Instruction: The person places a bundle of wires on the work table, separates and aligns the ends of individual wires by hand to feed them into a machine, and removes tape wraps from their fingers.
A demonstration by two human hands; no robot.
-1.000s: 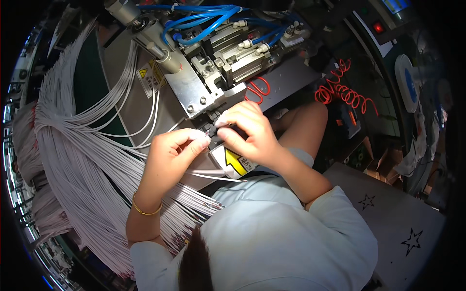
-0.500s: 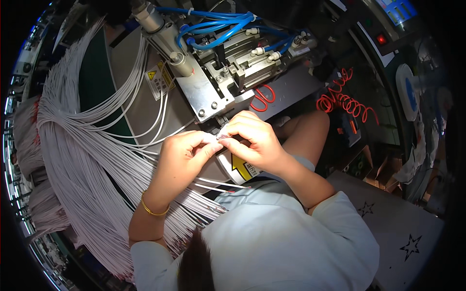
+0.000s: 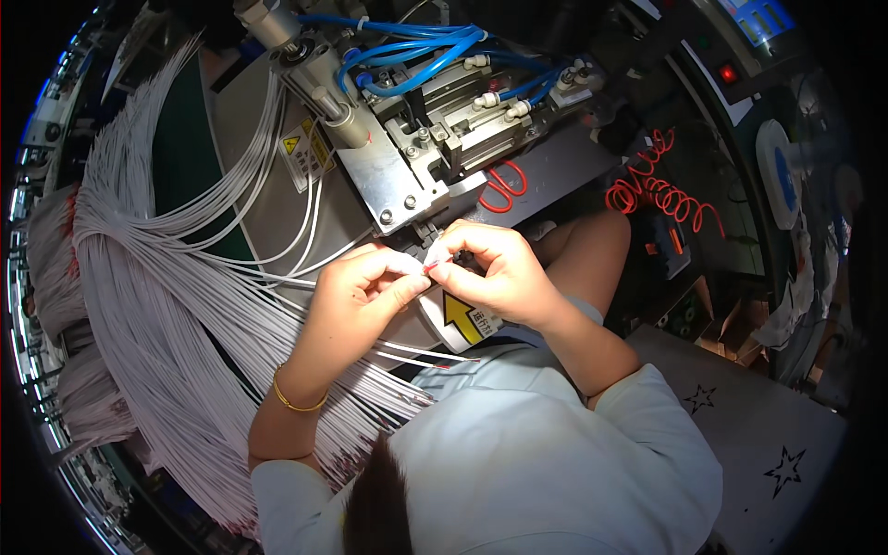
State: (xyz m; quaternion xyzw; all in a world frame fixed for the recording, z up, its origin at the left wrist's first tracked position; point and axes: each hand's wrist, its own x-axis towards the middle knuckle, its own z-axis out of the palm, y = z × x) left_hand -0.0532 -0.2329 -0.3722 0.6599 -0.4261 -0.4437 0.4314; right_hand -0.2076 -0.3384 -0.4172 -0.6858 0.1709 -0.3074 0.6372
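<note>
My left hand (image 3: 365,301) and my right hand (image 3: 495,268) meet fingertip to fingertip just in front of the metal press machine (image 3: 398,190). Between them shows a small red wire end (image 3: 430,266), part of a thin cable mostly hidden by my fingers. The left thumb and forefinger are closed on the cable; the right ones pinch the wire end. Left of my hands, a large bundle of white cables (image 3: 176,305) spreads out, several of its ends (image 3: 407,393) lying under my left forearm, with reddish and dark tips.
Blue air hoses (image 3: 416,60) loop over the machine, and a red coiled hose (image 3: 657,194) hangs to the right. A yellow arrow label (image 3: 460,319) sits close below my hands. A grey surface with star marks (image 3: 740,416) lies at the lower right.
My hands have drawn slightly toward me, away from the machine, and the red wire end shows more clearly. The machine's upper cylinder has risen, baring its rods.
</note>
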